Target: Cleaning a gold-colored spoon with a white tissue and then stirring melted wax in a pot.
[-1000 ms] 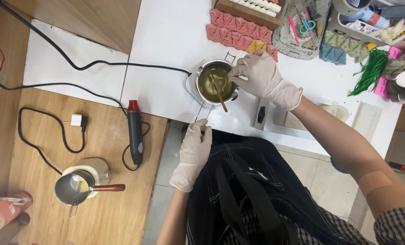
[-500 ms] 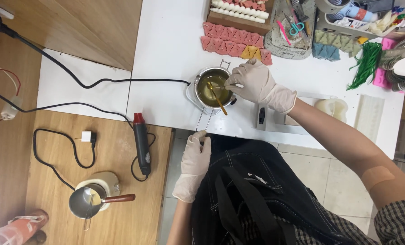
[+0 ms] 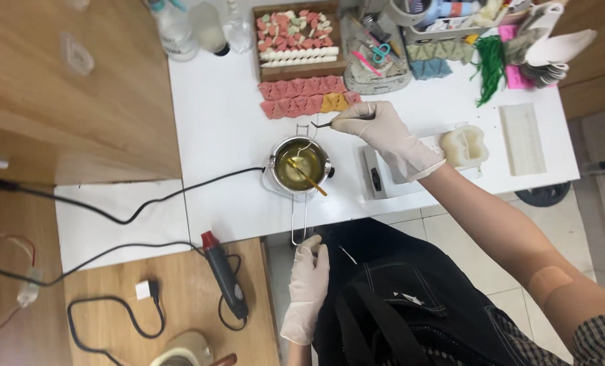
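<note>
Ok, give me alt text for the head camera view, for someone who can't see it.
A gloved right hand holds tweezers above a small metal pot of yellow liquid on a white table, while the gloved left hand grips the pot's long handle. Pink folded pieces lie beyond.

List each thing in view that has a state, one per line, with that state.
Pot: on the white table, filled with yellow liquid, stick resting in it.
Right hand: gloved, pinching tweezers above the pot.
Left hand: gloved, at the pot handle's end.
Heat gun: lying flat, corded.
Tray: full of pieces.
</note>
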